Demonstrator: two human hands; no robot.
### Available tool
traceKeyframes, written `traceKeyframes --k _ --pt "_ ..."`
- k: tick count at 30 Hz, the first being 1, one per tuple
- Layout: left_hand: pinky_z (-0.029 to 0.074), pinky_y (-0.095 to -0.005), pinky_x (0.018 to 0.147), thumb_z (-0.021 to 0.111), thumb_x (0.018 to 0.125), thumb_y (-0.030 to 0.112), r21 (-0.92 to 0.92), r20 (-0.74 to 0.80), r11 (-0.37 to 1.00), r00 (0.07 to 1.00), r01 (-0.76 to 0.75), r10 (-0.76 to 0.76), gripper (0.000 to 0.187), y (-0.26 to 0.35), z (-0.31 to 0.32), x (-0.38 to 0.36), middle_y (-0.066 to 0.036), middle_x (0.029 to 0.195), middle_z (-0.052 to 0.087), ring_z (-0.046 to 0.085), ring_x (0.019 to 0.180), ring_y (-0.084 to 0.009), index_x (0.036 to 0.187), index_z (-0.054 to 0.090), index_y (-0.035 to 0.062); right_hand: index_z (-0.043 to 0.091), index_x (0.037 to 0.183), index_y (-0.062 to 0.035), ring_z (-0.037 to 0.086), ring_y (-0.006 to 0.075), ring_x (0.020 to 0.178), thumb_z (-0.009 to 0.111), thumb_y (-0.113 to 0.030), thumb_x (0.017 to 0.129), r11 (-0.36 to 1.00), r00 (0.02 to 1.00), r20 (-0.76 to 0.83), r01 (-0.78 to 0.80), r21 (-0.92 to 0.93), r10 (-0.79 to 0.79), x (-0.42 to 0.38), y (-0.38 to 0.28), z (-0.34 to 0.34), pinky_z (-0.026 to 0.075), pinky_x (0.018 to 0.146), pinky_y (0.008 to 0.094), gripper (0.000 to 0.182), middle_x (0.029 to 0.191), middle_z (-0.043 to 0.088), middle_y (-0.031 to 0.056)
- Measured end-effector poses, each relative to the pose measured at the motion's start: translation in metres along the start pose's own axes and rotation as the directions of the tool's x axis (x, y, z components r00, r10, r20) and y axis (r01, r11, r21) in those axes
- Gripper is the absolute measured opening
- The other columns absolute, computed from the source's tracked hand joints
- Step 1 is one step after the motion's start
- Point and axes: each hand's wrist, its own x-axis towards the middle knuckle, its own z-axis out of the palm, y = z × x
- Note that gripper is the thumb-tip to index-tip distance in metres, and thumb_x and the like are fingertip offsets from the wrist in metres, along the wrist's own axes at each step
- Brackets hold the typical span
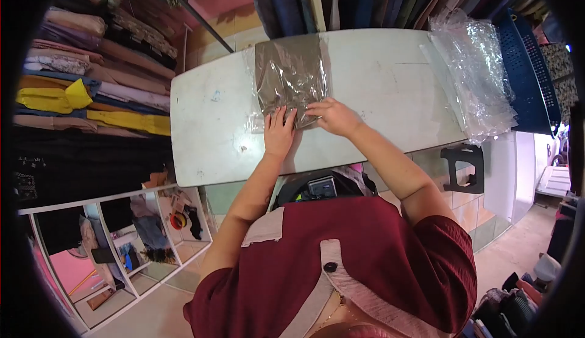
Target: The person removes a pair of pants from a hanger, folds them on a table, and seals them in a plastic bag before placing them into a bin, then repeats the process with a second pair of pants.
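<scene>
A folded brown garment point(289, 64) lies inside a clear plastic bag point(324, 70) on the white table. My left hand point(280, 134) rests flat on the bag's near end, fingers spread and pointing away from me. At the bag's near right corner, my right hand point(336, 118) has its fingers bent together on the plastic, pinching its edge. The bag's near edge is partly hidden beneath both hands.
The white table point(378, 94) has a pile of clear plastic bags point(472, 76) at its right end, beside a blue basket point(529, 76). Stacked folded clothes point(97, 94) stand at left. A black stool point(463, 168) is below the table, and fabrics point(365, 3) line the far side.
</scene>
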Motion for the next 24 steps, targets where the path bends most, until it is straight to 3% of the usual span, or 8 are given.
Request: traceKeyframes --k 6,8,10,11,12,15,18,24 --pt "0.037 -0.041 0.096 0.062 0.075 0.008 -0.24 0.081 0.97 0.996 0.045 -0.026 0.049 0.007 -0.055 0.031 -0.012 0.106 0.061 0.059 0.101 -0.0242 0.122 0.051 0.0146 0.065 0.106 -0.0143 0.058 0.0268 0.098 0.059 -0.015 0.075 0.997 0.999 0.028 -0.042 0.07 0.04 0.017 -0.029 -0.062 0.047 0.086 0.037 0.031 0.119 0.059 0.0049" --pt "0.043 -0.0341 0.087 0.058 0.081 0.009 -0.503 0.554 0.617 0.774 0.606 -0.308 0.041 0.017 -0.085 0.045 -0.012 0.103 0.062 0.059 0.099 -0.0213 0.121 0.051 0.0128 0.065 0.107 -0.0115 0.056 0.0255 0.106 0.06 -0.019 0.079 0.848 0.927 -0.327 0.02 0.529 0.183 0.014 -0.034 -0.094 0.044 0.09 0.0359 0.029 0.119 0.059 0.0098" --pt "0.048 -0.0322 0.079 0.056 0.087 0.013 -0.747 0.379 0.526 0.91 0.407 -0.165 0.034 -0.004 -0.071 0.046 -0.01 0.103 0.063 0.061 0.092 -0.0186 0.12 0.05 0.0047 0.058 0.119 -0.0106 0.049 0.0234 0.117 0.06 -0.023 0.083 0.815 0.75 -0.607 0.163 0.556 0.263 0.001 0.014 -0.103 0.038 0.096 0.0346 0.038 0.127 0.053 0.0121" --pt "0.049 -0.033 0.08 0.055 0.088 0.016 -0.849 0.458 0.192 0.866 0.493 -0.198 0.034 0.0 -0.087 0.052 -0.009 0.104 0.063 0.061 0.093 -0.0192 0.119 0.05 0.0034 0.048 0.128 -0.0113 0.046 0.0227 0.12 0.06 -0.024 0.084 0.756 0.689 -0.573 0.055 0.652 0.443 -0.006 0.024 -0.11 0.035 0.098 0.0342 0.047 0.13 0.05 0.0123" --pt "0.049 -0.0338 0.081 0.055 0.09 0.019 -0.84 0.541 -0.168 0.818 0.516 -0.195 0.034 0.004 -0.102 0.057 -0.008 0.105 0.063 0.061 0.094 -0.0199 0.119 0.051 0.002 0.038 0.137 -0.012 0.042 0.0219 0.123 0.06 -0.025 0.086 0.672 0.604 -0.518 -0.04 0.739 0.606 -0.013 0.033 -0.116 0.032 0.101 0.0337 0.057 0.134 0.046 0.0125" --pt "0.05 -0.0352 0.084 0.05 0.093 0.027 -0.766 0.59 -0.43 0.788 0.477 -0.177 0.037 0.009 -0.134 0.064 -0.012 0.108 0.062 0.061 0.097 -0.0213 0.119 0.05 0.0008 0.021 0.144 -0.0131 0.038 0.0213 0.126 0.063 -0.025 0.085 0.384 0.685 -0.146 -0.208 0.9 0.714 -0.044 0.051 -0.109 0.03 0.102 0.0331 0.073 0.139 0.036 0.0132" --pt "0.05 -0.0374 0.085 0.045 0.094 0.031 -0.626 0.632 -0.625 0.772 0.466 -0.058 0.04 -0.007 -0.103 0.049 -0.013 0.112 0.06 0.06 0.1 -0.0234 0.12 0.05 0.0008 0.016 0.145 -0.0128 0.038 0.0231 0.125 0.068 -0.02 0.081 0.309 0.749 -0.064 -0.193 0.931 0.659 -0.054 0.033 -0.106 0.028 0.104 0.0338 0.083 0.14 0.033 0.0147" --pt "0.046 -0.0375 0.091 0.05 0.092 0.028 -0.464 0.754 -0.715 0.657 0.523 -0.009 0.036 0.005 -0.048 0.015 -0.008 0.112 0.06 0.059 0.102 -0.022 0.119 0.051 0.004 0.022 0.143 -0.0157 0.038 0.0289 0.125 0.072 -0.013 0.073 0.622 0.678 -0.273 -0.343 0.704 0.683 -0.072 0.062 -0.08 0.034 0.102 0.0373 0.086 0.139 0.033 0.0189"
